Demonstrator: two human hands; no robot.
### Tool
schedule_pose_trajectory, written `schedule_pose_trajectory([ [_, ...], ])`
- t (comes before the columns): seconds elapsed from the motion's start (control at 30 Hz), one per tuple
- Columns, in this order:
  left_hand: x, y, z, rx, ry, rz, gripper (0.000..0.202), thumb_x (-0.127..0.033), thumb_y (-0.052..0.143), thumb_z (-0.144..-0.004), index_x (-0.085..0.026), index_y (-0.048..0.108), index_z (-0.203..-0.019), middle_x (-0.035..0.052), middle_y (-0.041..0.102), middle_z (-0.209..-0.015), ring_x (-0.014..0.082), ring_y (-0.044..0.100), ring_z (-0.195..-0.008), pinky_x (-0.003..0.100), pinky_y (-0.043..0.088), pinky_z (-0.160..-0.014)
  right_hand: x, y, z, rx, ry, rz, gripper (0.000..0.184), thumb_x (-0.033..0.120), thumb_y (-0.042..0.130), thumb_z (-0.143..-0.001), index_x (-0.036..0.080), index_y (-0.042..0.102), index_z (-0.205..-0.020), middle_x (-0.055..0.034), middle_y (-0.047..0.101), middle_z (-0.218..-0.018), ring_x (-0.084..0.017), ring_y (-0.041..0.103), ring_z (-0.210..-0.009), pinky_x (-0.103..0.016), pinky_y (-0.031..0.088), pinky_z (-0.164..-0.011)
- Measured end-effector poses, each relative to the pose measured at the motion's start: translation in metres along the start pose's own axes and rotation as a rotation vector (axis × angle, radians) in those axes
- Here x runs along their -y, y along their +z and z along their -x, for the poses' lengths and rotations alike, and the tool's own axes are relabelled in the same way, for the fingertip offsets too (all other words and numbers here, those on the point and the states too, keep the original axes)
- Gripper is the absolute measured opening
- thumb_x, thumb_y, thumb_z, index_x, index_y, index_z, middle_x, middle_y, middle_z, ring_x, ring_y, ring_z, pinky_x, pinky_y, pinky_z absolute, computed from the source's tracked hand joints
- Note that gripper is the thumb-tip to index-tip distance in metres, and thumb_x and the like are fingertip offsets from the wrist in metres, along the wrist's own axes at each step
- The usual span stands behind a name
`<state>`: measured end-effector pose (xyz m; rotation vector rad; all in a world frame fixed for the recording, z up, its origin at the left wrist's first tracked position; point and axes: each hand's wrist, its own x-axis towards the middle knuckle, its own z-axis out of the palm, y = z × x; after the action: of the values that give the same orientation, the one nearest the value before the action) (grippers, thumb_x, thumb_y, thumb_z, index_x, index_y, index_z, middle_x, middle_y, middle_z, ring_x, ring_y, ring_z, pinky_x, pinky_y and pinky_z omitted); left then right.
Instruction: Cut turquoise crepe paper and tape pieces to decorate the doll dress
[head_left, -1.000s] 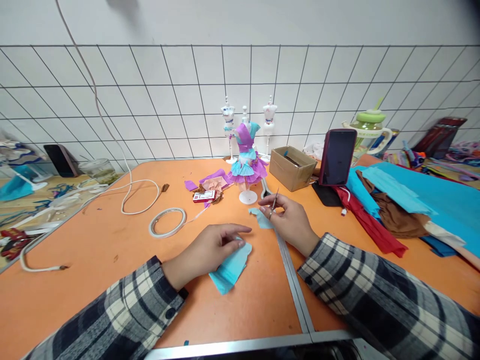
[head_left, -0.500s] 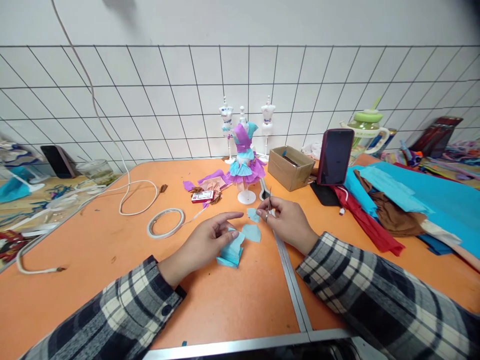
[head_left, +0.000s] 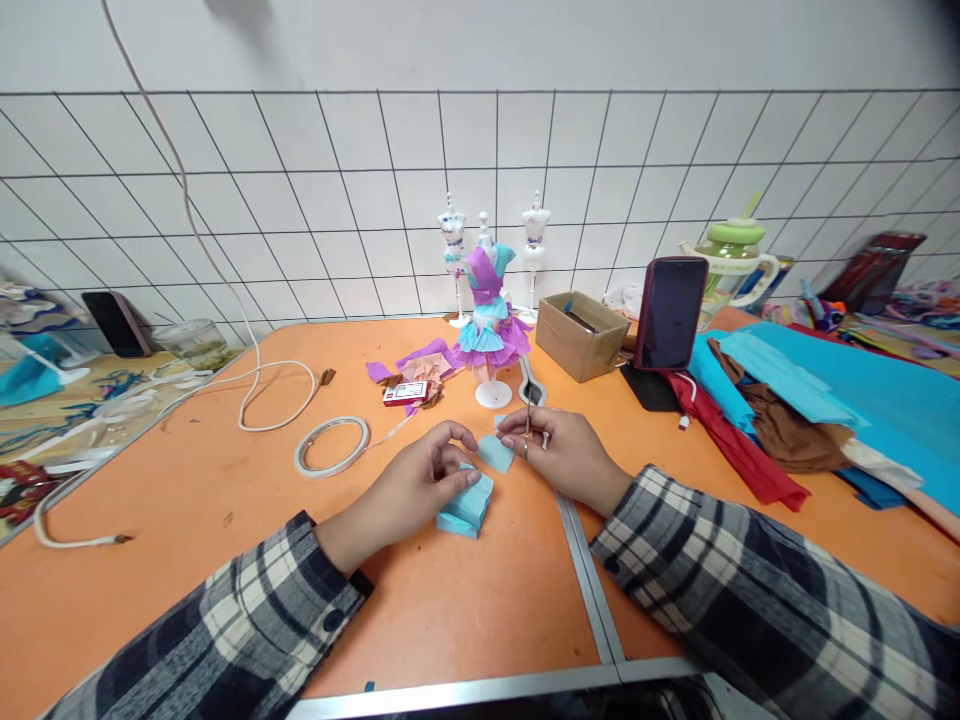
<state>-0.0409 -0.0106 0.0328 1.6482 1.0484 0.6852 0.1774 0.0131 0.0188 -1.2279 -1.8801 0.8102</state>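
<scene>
My left hand bends over a folded piece of light blue crepe paper, with the thumb on its upper edge and the index finger curved above. My right hand is closed around a thin metal tool, seemingly small scissors, with the slim end pointing up and away and a loop near the fingertips. A loose light blue paper piece lies between the hands, and another is partly hidden behind the right fingertips. Farther back stands a small dress form in a purple and blue paper dress.
A tape roll, a small red and white box and purple scraps lie left of centre. Two white dress forms stand behind. On the right are a cardboard box, an upright phone, a lidded jug and coloured crepe paper.
My left index finger has curled in from being stretched out. The folded paper has shifted slightly right. My right hand has moved a little left and down, and the loose paper piece has slid left.
</scene>
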Motion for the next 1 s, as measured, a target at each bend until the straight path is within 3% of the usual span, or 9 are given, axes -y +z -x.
schedule_pose_trajectory([
  [0.1, 0.000, 0.001, 0.000, -0.008, 0.002, -0.006, 0.031, -0.033, 0.061, -0.086, -0.021, 0.044, -0.110, -0.0068, 0.053, -0.066, 0.0079, 0.043, -0.053, 0.018, 0.034, -0.048, 0.005, 0.001, 0.003, 0.068, 0.041, -0.084, 0.025, 0.037, 0.069, -0.080, 0.018, 0.071, -0.097, -0.0048, 0.074, -0.091, -0.017, 0.066, -0.081, -0.030, 0.050, -0.076],
  [0.23, 0.003, 0.003, -0.002, -0.022, 0.046, 0.037, 0.033, -0.034, 0.060, -0.088, -0.021, 0.043, -0.113, -0.0028, 0.061, -0.074, 0.0084, 0.046, -0.055, 0.019, 0.034, -0.051, 0.014, 0.010, 0.009, 0.196, 0.069, -0.223, 0.040, 0.033, 0.074, -0.075, 0.017, 0.068, -0.111, -0.0035, 0.071, -0.090, -0.013, 0.062, -0.070, -0.028, 0.050, -0.071],
  [0.4, 0.006, 0.005, -0.004, -0.040, 0.043, 0.123, 0.044, -0.043, 0.062, -0.087, -0.021, 0.040, -0.118, 0.0031, 0.067, -0.084, 0.0132, 0.057, -0.065, 0.023, 0.038, -0.057, 0.020, 0.019, 0.014, 0.169, 0.033, -0.226, 0.038, 0.022, 0.071, -0.074, 0.017, 0.068, -0.111, -0.0005, 0.064, -0.081, -0.012, 0.056, -0.070, -0.027, 0.048, -0.070],
  [0.53, 0.000, 0.007, -0.001, 0.100, 0.048, 0.268, 0.058, -0.046, 0.076, -0.075, -0.021, 0.046, -0.118, 0.0040, 0.067, -0.093, 0.0182, 0.063, -0.084, 0.028, 0.045, -0.072, 0.021, 0.018, 0.015, 0.184, -0.010, -0.469, 0.032, 0.028, 0.072, -0.073, 0.015, 0.069, -0.102, -0.0007, 0.061, -0.079, -0.012, 0.055, -0.069, -0.026, 0.048, -0.066],
  [0.6, -0.004, 0.007, 0.001, 0.159, 0.047, 0.278, 0.049, -0.041, 0.080, -0.071, -0.018, 0.054, -0.106, 0.0031, 0.064, -0.092, 0.0167, 0.060, -0.082, 0.028, 0.045, -0.074, 0.022, 0.016, 0.014, 0.133, -0.003, -0.569, 0.033, 0.028, 0.075, -0.070, 0.015, 0.068, -0.099, -0.0005, 0.060, -0.079, -0.011, 0.055, -0.070, -0.024, 0.047, -0.063],
  [0.7, -0.009, 0.004, 0.003, 0.185, 0.032, 0.246, 0.030, -0.038, 0.074, -0.078, -0.014, 0.061, -0.091, 0.0024, 0.061, -0.082, 0.0144, 0.056, -0.076, 0.027, 0.045, -0.071, 0.021, 0.015, 0.013, 0.049, 0.036, -0.667, 0.034, 0.029, 0.077, -0.068, 0.017, 0.068, -0.098, -0.0004, 0.059, -0.078, -0.012, 0.056, -0.071, -0.023, 0.048, -0.060],
  [0.87, -0.009, -0.004, 0.005, 0.133, 0.025, 0.331, 0.035, -0.043, 0.068, -0.081, -0.014, 0.065, -0.100, 0.0055, 0.063, -0.091, 0.0179, 0.057, -0.082, 0.029, 0.046, -0.074, 0.021, 0.014, 0.011, 0.008, 0.083, -0.727, 0.037, 0.032, 0.079, -0.067, 0.018, 0.066, -0.098, 0.0007, 0.058, -0.075, -0.010, 0.054, -0.064, -0.023, 0.050, -0.056],
  [1.0, -0.008, -0.004, 0.003, 0.100, -0.063, 0.212, 0.031, -0.041, 0.067, -0.080, -0.013, 0.065, -0.093, 0.0028, 0.061, -0.077, 0.0151, 0.055, -0.068, 0.027, 0.044, -0.064, 0.024, 0.013, 0.011, 0.014, 0.086, -0.742, 0.037, 0.031, 0.080, -0.066, 0.018, 0.066, -0.097, 0.0020, 0.056, -0.074, -0.009, 0.052, -0.061, -0.023, 0.050, -0.054],
])
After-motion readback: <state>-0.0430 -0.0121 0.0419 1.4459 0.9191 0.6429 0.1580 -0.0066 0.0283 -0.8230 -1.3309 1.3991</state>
